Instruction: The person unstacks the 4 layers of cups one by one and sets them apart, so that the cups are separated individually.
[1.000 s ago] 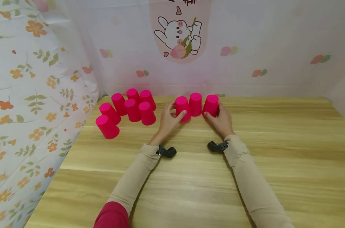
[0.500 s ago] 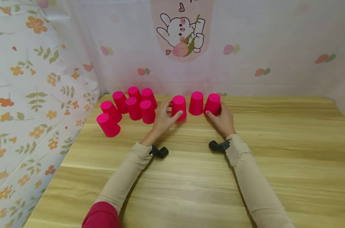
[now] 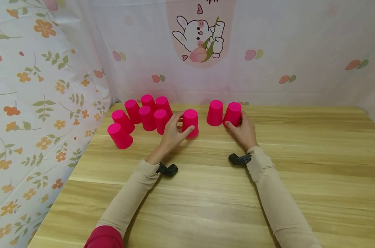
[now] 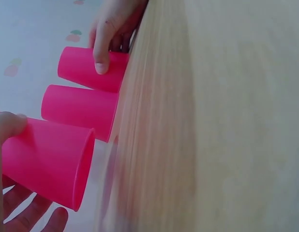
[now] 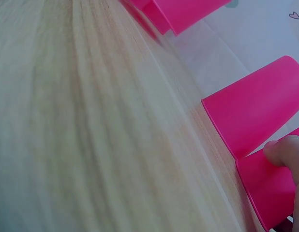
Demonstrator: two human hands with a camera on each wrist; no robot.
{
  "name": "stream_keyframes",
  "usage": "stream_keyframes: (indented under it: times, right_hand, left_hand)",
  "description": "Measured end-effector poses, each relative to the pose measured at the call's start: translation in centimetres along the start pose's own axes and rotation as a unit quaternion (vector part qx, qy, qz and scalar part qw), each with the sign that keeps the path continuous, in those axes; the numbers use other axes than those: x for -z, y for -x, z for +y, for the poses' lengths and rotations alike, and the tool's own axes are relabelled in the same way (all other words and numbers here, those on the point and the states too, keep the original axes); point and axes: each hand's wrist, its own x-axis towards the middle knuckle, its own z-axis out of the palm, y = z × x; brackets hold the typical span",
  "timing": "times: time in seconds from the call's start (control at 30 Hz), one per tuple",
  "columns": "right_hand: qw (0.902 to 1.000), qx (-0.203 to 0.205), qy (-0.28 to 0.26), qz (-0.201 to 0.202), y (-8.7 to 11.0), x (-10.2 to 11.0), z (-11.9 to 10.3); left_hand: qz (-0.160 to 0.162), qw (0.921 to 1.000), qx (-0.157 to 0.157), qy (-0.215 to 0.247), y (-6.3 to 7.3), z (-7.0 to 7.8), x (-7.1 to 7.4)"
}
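Note:
Pink plastic cups stand upside down on the wooden table. My left hand [image 3: 172,133] grips one pink cup [image 3: 191,121], thumb on its near side and fingers behind. In the left wrist view a gap shows between this held cup's rim [image 4: 84,169] and the tabletop. At the right, my right hand [image 3: 243,130] holds another cup [image 3: 233,113], its thumb on the near wall; that cup's rim is down on the table in the right wrist view. Between the two held cups stands a third cup [image 3: 215,113], right beside the one in my right hand.
Several more upside-down cups [image 3: 120,136] are grouped at the left back of the wooden table [image 3: 206,206]; my left hand overlaps the nearest of them [image 3: 160,120]. A white printed cloth [image 3: 131,69] hangs along the back and left sides.
My left hand has carried its cup leftward and slightly nearer, away from the middle cup and toward the left group. The right hand stays on its cup; the head view shifts slightly.

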Motion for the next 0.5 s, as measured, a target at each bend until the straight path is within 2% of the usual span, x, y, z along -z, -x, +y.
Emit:
stream_keyframes:
  times: [0.3,0.5]
  right_hand:
    - [1.0,0.0,-0.003,-0.001,-0.09,-0.12,0.21]
    - [1.0,0.001,-0.004,0.003,-0.28,-0.19,0.41]
  left_hand:
    - [-0.015,0.9986,0.038,0.033,0.84,-0.56,-0.32]
    - [-0.014,0.9983,0.04,0.042,1.02,-0.9,-0.53]
